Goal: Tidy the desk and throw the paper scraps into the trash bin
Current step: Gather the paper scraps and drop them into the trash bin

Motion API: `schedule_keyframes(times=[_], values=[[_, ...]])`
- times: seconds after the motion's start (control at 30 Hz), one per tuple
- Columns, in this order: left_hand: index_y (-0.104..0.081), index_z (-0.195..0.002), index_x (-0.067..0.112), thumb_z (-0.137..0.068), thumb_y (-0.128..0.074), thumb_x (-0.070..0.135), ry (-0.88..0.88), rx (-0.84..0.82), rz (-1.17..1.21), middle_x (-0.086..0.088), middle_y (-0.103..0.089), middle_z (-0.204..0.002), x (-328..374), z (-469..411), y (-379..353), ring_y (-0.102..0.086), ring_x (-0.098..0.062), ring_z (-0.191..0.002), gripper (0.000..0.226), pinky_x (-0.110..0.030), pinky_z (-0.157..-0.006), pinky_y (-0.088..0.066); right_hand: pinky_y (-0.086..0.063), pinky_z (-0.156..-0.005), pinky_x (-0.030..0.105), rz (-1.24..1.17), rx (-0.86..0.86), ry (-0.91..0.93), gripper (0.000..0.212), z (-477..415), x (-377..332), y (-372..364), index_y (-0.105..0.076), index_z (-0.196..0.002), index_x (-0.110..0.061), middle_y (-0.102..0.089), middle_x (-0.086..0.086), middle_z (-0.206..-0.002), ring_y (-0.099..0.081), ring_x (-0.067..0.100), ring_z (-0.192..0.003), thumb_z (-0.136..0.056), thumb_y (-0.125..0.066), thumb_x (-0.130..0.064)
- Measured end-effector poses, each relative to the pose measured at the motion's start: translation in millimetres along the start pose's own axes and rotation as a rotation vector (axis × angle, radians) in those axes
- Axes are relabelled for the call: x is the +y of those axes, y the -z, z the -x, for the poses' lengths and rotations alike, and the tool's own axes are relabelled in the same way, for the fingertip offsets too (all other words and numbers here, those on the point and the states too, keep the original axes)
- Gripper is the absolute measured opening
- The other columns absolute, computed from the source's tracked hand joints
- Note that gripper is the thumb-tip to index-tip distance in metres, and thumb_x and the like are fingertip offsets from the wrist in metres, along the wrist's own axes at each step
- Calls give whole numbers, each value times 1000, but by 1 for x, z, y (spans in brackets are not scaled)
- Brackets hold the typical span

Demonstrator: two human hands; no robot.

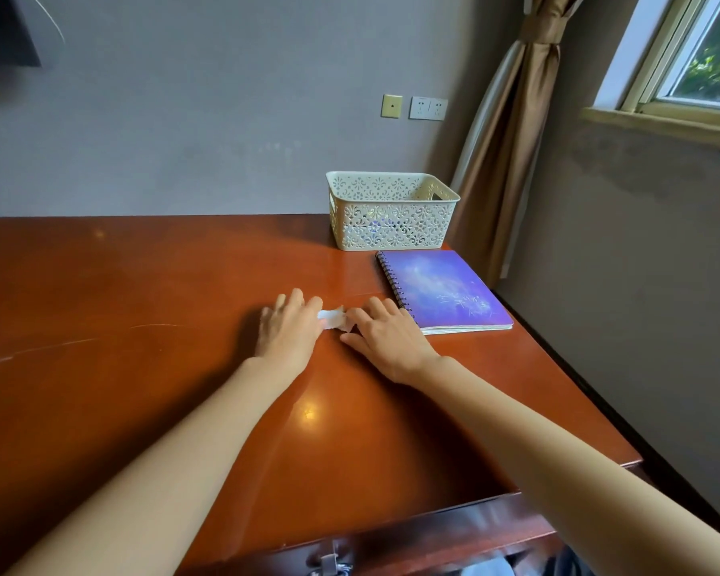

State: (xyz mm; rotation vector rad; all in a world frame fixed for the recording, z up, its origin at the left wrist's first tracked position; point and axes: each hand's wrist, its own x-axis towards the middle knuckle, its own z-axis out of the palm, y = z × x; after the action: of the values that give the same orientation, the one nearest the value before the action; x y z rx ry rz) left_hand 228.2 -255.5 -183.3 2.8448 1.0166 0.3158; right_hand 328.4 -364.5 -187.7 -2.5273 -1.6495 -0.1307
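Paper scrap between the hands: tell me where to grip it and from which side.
I'd pinch the paper scrap at its raised, crumpled middle, coming from above. It lies low on the desk, with the left hand and right hand touching its two ends, so only its top is free.

Tied brown curtain (pixel 512 160) hangs beside the window (pixel 699 56) — wall sockets (pixel 428 108) to its left.

Probably a home bedroom or study: wooden desk (pixel 184 326), tied curtain (pixel 512 130), wall sockets (pixel 428 108), window (pixel 699 56).
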Motion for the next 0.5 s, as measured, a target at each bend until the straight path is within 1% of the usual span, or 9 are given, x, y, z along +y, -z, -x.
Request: schedule_keyframes(times=[0.07,0.1,0.17,0.2,0.33,0.47,0.5], values=[[-49,-119,13,-95,-47,30,76,25,95,-10,-47,-124,-1,-4,-3,-43,-28,-117,29,-39,-96,-41,-38,-98,38,-37,26,-73,48,-4,-2,-1,-45,-127,-9,-44,12,-125,-42,30,-116,-95,-40,-45],[-47,-121,11,-94,-50,32,94,45,135,-11,-46,-126,-3,-7,-4,-43,-29,-119,34,-39,-97,-41,-38,-99,38,-65,35,-109,50,-7,-2,-1,-46,-124,-6,-44,13,-124,-42,31,-116,-95,-42,-46],[-43,-129,8,-92,-53,36,123,19,175,-14,-44,-131,-5,-9,-2,-42,-29,-122,47,-38,-99,-41,-38,-98,38,-114,44,-169,50,-9,-3,-1,-46,-120,-3,-44,14,-124,-43,31,-118,-94,-44,-45],[-42,-130,7,-92,-53,37,136,0,190,-14,-44,-131,-5,-9,0,-43,-29,-122,50,-37,-99,-42,-38,-97,39,-131,50,-190,49,-10,-3,-1,-46,-118,-2,-44,15,-124,-43,31,-118,-94,-44,-44],[-47,-125,7,-91,-54,36,153,-26,257,-13,-47,-131,-9,-11,1,-45,-29,-120,45,-38,-98,-45,-41,-88,41,-148,84,-234,40,-8,-6,-1,-48,-112,-1,-46,16,-119,-49,33,-114,-97,-42,-37],[-51,-116,4,-92,-55,30,155,-54,349,-11,-46,-125,-8,-9,3,-52,-25,-107,35,-31,-84,-45,-43,-80,41,-162,110,-229,30,-6,-7,1,-46,-104,-3,-51,17,-114,-53,36,-106,-97,-44,-32],[-51,-114,4,-93,-55,28,144,-48,364,-11,-46,-124,-8,-8,3,-52,-25,-105,32,-31,-84,-46,-44,-79,41,-180,115,-221,25,-6,-7,1,-43,-100,-5,-54,18,-112,-55,37,-103,-96,-45,-30]])
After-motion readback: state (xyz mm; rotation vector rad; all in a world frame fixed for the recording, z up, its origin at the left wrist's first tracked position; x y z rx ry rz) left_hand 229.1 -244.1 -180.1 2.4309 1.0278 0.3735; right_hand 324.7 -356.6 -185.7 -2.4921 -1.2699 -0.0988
